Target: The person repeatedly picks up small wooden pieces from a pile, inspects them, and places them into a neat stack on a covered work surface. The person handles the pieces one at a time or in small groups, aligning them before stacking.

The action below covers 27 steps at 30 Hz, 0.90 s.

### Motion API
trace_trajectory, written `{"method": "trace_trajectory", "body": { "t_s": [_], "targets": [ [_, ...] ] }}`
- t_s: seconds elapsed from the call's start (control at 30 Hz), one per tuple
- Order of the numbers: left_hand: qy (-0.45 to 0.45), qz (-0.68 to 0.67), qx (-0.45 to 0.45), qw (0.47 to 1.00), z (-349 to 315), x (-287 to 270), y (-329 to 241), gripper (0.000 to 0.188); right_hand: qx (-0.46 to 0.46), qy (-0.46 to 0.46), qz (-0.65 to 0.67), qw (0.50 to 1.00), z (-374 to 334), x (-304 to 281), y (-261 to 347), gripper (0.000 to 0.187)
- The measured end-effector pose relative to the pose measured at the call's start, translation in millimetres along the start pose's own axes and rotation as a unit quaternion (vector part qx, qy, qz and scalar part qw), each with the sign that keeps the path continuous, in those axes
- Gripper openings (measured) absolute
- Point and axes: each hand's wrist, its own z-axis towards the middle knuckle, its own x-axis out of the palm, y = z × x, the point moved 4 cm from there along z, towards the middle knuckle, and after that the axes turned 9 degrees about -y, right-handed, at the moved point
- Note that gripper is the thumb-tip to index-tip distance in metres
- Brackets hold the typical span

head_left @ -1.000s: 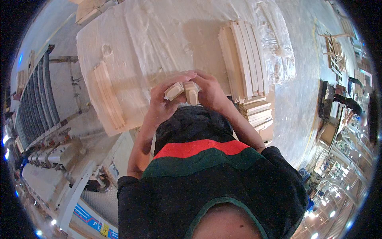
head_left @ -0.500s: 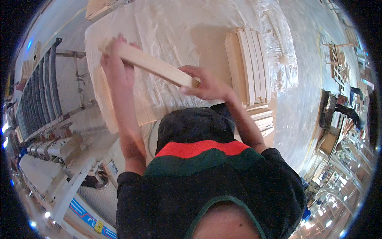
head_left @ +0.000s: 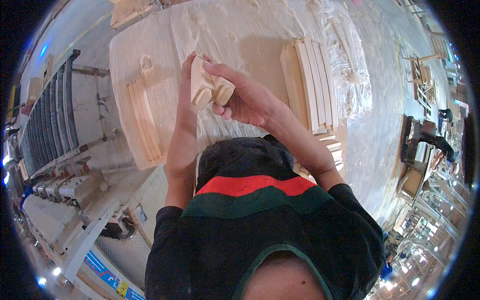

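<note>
Half a second back: long pale slat stretched between two hands well apart, left arm reaching far out over the table. Now: both hands drawn in close together above the table's middle, wooden pieces (head_left: pixel 210 87) seen end-on, two rounded ends pointing back toward the camera.

Left hand (head_left: pixel 189 75) pressed flat along the far left side of the pieces, fingers straight and closed against the wood. Right hand (head_left: pixel 245 97) curled around the near right side, fingers (head_left: pixel 220 75) wrapped over the top, thumb underneath, grip closed on the wood.

No bins or boxes in view; only the table (head_left: pixel 240 35), wrapped in crinkled clear plastic, bearing a stack of pale slats (head_left: pixel 310 85) to the right of the hands and a shorter row of slats (head_left: pixel 145 120) to the left near the table's edge, both well apart from the hands.

Hard to tell whether one piece or two held side by side. Lower part of the right-hand stack hidden behind the right forearm. Metal rack with grey bars (head_left: pixel 50 120) at far left, bent by the lens. Far right: blurred workshop furniture, nothing certain
</note>
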Motion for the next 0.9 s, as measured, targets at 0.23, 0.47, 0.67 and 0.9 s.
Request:
{"method": "trace_trajectory", "body": {
  "t_s": [0.23,0.47,0.67,0.9],
  "targets": [
    [-0.019,0.074,0.001,0.997,-11,8,-3,0.036,0.001,-0.007,0.050,0.999,-6,14,-3,0.038],
    [-0.059,-0.011,-0.015,0.998,25,-31,-11,0.039,0.000,0.000,0.082,0.997,11,2,-24,0.042],
    [-0.084,0.143,-0.033,0.986,22,-20,-35,0.048,-0.111,-0.131,-0.326,0.930,9,-25,-40,0.074],
    [-0.273,0.473,0.178,0.819,17,-39,-52,0.066,-0.236,-0.194,-0.582,0.754,27,-51,-49,0.077]
  ]
}}
